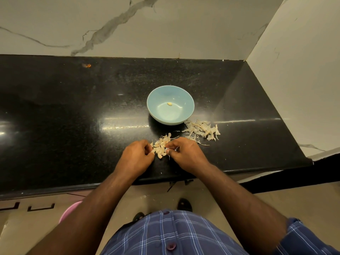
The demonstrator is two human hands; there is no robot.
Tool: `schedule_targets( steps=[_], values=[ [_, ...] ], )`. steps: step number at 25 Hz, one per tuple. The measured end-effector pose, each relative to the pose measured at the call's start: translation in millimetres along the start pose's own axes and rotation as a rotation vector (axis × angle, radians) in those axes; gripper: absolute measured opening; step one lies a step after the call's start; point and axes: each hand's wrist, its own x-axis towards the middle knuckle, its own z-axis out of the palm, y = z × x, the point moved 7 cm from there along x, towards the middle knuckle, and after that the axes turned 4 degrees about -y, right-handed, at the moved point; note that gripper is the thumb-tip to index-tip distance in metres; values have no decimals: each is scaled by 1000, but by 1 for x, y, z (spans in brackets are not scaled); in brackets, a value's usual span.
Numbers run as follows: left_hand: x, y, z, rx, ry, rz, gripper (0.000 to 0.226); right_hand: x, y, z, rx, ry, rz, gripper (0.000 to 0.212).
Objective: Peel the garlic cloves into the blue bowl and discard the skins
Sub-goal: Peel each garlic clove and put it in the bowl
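A blue bowl (161, 115) stands on the black counter (73, 111), with one peeled clove (169, 103) lying inside it. Unpeeled garlic cloves (161, 145) lie in a small heap just in front of the bowl, near the counter's front edge. My left hand (136, 157) pinches the heap's left side. My right hand (185, 153) grips a clove or a bit of skin at the heap's right side; the fingers hide which it is. A pile of loose skins (201, 130) lies to the right of the bowl.
A marble wall rises behind the counter and another closes off the right side. A small orange scrap (86, 65) lies at the back left. Below the counter edge a pink tub (69, 210) stands on the floor, left of my feet.
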Motion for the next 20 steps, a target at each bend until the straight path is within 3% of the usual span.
schedule_targets(
  steps=[6, 10, 14, 20],
  values=[
    [-5, 17, -17, -503, -66, 40, 2, 0, -17, -11, 140, 9, -123, 36],
    [-9, 30, -14, -780, -119, 40, 11, -1, -15, -21, 272, 64, -113, 13],
    [-12, 38, -1, -1187, -134, -99, 21, -7, -11, -28, 405, 117, -96, 2],
    [-10, 49, 16, -1362, -161, -167, 15, -11, 0, -33, 529, 159, -54, 7]
  ],
)
